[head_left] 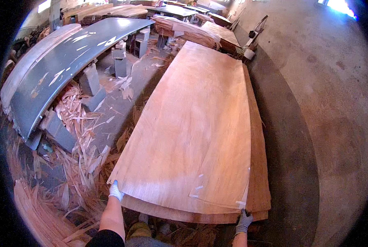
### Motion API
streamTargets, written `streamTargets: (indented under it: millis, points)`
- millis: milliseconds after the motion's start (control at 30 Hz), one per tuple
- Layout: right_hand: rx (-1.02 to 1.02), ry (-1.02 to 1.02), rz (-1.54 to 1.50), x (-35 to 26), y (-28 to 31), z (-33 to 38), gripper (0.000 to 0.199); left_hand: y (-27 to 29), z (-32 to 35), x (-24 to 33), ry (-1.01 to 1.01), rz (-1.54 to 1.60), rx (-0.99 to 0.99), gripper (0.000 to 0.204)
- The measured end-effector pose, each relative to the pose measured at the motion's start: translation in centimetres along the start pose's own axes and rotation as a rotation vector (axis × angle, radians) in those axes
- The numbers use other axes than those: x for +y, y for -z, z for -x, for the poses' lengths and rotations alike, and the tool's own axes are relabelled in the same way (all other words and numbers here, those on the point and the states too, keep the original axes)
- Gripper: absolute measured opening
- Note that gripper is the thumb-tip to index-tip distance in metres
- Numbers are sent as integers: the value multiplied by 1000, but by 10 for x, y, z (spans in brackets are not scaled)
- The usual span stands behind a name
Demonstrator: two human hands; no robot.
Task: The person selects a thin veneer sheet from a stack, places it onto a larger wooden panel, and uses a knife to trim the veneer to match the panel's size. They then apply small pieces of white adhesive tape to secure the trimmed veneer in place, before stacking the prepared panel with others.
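Observation:
A large, thin sheet of wood veneer [180, 119] lies in front of me, its top surface light brown. Short strips of pale tape mark a seam near its near right corner. My left hand [116, 192], in a whitish glove with blue at the fingertips, grips the sheet's near left corner. At the near right corner my right hand [244, 222], in a grey glove, has its fingers closed on the sheet's edge. Beneath it, a stack of more veneer sheets [259, 181] sticks out along the right and near sides.
To the left stands a long dark-topped table [81, 53] on grey blocks [89, 79], with veneer scraps on it. Loose veneer strips [75, 109] litter the floor around it. More veneer stacks [184, 31] stand beyond. Concrete floor [336, 103] stretches along the right.

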State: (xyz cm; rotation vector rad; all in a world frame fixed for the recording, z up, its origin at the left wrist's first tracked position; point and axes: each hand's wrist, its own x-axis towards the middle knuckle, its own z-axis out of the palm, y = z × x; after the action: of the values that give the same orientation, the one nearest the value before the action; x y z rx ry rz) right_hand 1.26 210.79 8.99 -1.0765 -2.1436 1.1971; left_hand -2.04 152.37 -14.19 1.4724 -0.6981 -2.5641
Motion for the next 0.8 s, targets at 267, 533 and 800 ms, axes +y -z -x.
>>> streamTargets:
  millis: [267, 533, 800]
  points:
    - [-75, -107, -28, 62, -14, -36, 29, -25, 1, 8, -36, -119, 117, 47]
    - [-257, -264, 63, 113, -8, -41, 28, 27, 18, -39, 181, -308, 42, 76]
    - [-350, -178, 19, 181, 3, -70, 14, 18, 36, -41, 142, -367, 162, 57]
